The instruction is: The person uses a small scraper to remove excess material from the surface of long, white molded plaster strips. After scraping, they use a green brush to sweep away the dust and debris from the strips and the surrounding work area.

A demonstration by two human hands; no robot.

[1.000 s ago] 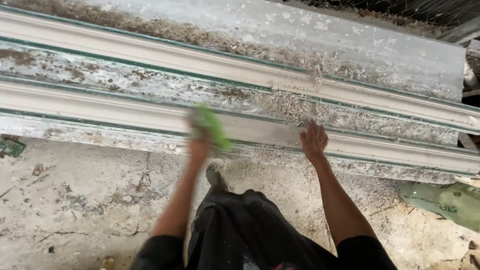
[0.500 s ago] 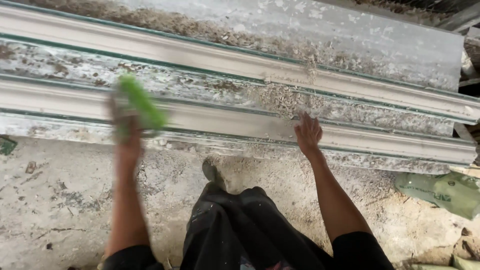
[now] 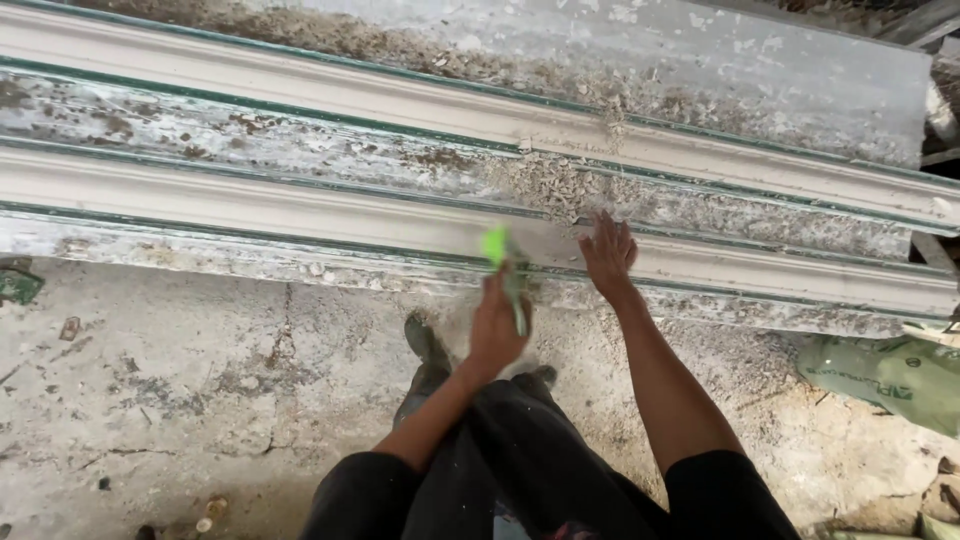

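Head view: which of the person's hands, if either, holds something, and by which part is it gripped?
The left hand holds a green tool, blurred, by its lower end; the bright green tip sticks up. The right hand holds nothing and lies flat on the white moulding.

Floor [image 3: 180, 400] left of the legs is wide open; moulding [image 3: 250, 205] walls off the front, and a green sack [image 3: 885, 375] crowds the right side.

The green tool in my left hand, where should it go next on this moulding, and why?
Probably a short stroke rightward along the near white moulding. The green tool in the left hand sits at its front edge, the right hand braces beside it, and loose debris lies just above.
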